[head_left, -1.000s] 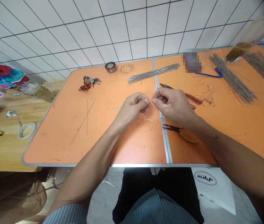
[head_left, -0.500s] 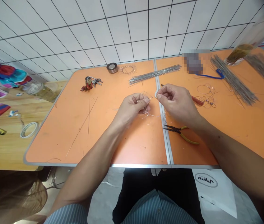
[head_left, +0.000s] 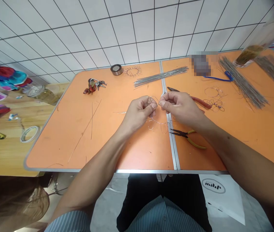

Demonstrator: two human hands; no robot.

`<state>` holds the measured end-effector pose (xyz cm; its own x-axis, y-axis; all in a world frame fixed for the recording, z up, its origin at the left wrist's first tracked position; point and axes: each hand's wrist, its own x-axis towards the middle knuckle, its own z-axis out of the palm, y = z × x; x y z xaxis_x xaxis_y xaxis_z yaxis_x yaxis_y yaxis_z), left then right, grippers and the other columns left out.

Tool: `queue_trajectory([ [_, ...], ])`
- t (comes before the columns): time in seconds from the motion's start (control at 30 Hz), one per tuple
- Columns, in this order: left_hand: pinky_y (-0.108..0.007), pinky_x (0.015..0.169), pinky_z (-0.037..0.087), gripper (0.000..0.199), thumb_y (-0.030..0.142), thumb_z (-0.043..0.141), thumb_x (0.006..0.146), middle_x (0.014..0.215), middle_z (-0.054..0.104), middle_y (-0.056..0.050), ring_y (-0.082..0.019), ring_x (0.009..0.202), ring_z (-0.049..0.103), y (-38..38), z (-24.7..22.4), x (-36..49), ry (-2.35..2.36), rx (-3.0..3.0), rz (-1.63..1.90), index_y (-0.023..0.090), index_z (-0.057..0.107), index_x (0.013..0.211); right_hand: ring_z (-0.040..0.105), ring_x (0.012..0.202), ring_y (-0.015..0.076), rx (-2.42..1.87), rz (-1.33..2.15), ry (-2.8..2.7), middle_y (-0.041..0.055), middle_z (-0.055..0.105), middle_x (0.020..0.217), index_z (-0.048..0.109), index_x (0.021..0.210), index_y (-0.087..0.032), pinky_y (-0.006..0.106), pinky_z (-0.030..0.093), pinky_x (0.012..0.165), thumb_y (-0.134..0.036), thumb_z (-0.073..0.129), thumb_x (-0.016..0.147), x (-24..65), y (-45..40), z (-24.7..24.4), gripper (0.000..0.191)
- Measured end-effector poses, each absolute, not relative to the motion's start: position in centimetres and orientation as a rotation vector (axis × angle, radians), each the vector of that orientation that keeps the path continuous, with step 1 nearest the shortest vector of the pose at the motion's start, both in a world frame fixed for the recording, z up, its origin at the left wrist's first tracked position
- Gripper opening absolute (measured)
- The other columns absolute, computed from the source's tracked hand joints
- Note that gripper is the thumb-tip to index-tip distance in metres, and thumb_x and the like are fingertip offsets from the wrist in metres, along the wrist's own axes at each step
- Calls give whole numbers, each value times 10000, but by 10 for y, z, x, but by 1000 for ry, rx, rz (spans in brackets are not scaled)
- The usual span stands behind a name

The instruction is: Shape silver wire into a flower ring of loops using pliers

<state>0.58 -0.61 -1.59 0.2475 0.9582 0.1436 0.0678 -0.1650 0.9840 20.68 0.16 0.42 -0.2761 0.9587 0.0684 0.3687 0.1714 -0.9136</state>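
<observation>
Between my hands, above the orange table [head_left: 132, 151], is a thin wire ring [head_left: 159, 122] with small loops along it. My left hand [head_left: 143, 111] pinches the ring's left side, fingers closed. Close beside it, my right hand [head_left: 179, 104] pinches with thumb and forefinger at the wire's upper part; the exact spot is too fine to make out. Red-handled pliers [head_left: 201, 102] lie partly hidden behind my right hand. Below that hand rest needle-nose pliers [head_left: 182, 133] with yellow handles, across the table's metal seam.
Along the back lie keys [head_left: 95, 85], a roll of dark tape [head_left: 116, 69], another wire ring [head_left: 131, 71] and a bundle of straight wires [head_left: 161, 76]. Further right are a larger wire bundle [head_left: 243, 82], looped wire pieces [head_left: 215, 96] and a clear container [head_left: 249, 54]. Loose wires [head_left: 85, 130] lie left.
My right hand has moved down and left, closer to my left hand, uncovering more of the red-handled pliers. The wire ring has shifted slightly and its lower loops show more.
</observation>
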Motion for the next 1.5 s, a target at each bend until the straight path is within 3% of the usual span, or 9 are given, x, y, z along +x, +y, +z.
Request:
queue_trajectory([
  [0.33, -261, 655, 488, 214, 297, 772, 954, 679, 683, -14, -118, 627, 576, -4, -14, 3, 1027, 1487, 998, 185, 687, 793, 590, 774, 172, -1227, 968, -1815, 16, 687, 834, 716, 895, -218, 327, 431, 680, -246, 701, 907, 209, 5, -4, 34],
  [0.87, -273, 645, 482, 315, 397, 868, 879, 661, 660, -10, -119, 615, 558, -4, -13, 3, 961, 1471, 941, 188, 679, 740, 608, 798, 174, -1159, 1167, -1800, 20, 712, 875, 733, 917, -216, 324, 459, 706, -186, 738, 835, 213, 8, 0, 87],
  [1.2, -261, 618, 470, 195, 264, 780, 880, 647, 660, -13, -119, 602, 575, -8, -12, 7, 1062, 1449, 897, 189, 675, 734, 619, 809, 179, -1178, 1118, -1772, 16, 719, 882, 746, 895, -228, 340, 453, 720, -172, 740, 854, 214, 9, 0, 70],
  [1.37, -266, 611, 474, 277, 365, 900, 822, 640, 681, -19, -118, 587, 567, -7, -11, 4, 1105, 1346, 990, 188, 704, 741, 601, 778, 173, -1223, 1154, -1708, 9, 684, 833, 719, 889, -225, 340, 428, 698, -121, 727, 838, 214, 10, 2, 116],
  [1.5, -263, 614, 485, 331, 420, 946, 795, 646, 687, -15, -116, 592, 578, -5, -11, 3, 1070, 1297, 1020, 190, 711, 750, 631, 814, 186, -1235, 1083, -1763, 21, 709, 867, 740, 930, -224, 347, 454, 712, -208, 729, 905, 214, 8, 2, 32],
])
